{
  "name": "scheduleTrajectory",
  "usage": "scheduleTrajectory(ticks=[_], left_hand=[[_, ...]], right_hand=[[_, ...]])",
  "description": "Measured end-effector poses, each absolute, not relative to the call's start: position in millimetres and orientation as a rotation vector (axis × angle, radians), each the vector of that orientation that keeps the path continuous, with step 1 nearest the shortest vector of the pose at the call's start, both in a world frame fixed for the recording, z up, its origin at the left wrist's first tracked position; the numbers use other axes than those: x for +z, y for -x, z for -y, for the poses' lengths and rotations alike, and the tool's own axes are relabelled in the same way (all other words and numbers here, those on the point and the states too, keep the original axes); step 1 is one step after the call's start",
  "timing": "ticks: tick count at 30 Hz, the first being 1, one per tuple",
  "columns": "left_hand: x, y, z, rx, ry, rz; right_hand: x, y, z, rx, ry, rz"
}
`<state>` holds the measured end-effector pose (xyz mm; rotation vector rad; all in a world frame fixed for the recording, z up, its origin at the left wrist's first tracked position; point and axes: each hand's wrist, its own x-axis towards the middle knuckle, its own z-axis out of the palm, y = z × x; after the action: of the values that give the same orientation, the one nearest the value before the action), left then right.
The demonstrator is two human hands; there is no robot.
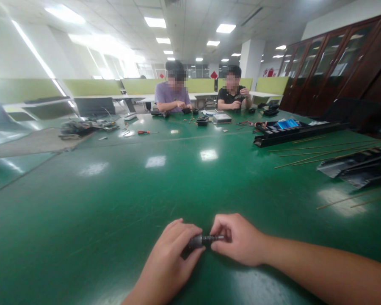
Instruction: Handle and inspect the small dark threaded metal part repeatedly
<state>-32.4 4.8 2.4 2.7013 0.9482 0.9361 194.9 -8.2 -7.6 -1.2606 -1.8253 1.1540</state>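
Near the front of the green table [130, 190], my left hand [174, 254] wraps round the thick dark end of a small black cylindrical part [196, 242]. The part lies roughly level, its thin metal tip pointing right. My right hand [238, 239] pinches that thin end between thumb and forefinger. Both hands are close together, with a short dark ribbed stretch of the part showing between them. My fingers hide the far left end of the part.
A red-handled screwdriver [143, 132] lies farther back. Black rails [292, 133] and thin rods [305, 161] are at the right, a cluttered pile [79, 126] at the left. Two people [173, 91] sit across, handling black parts.
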Motion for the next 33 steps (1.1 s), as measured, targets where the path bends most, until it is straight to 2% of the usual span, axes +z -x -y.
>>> scheduleTrajectory(ticks=[33], left_hand=[[5.5,33.2,-4.2,0.971,-2.726,-0.955]], right_hand=[[-3.5,-194.6,8.4,1.172,1.291,1.824]])
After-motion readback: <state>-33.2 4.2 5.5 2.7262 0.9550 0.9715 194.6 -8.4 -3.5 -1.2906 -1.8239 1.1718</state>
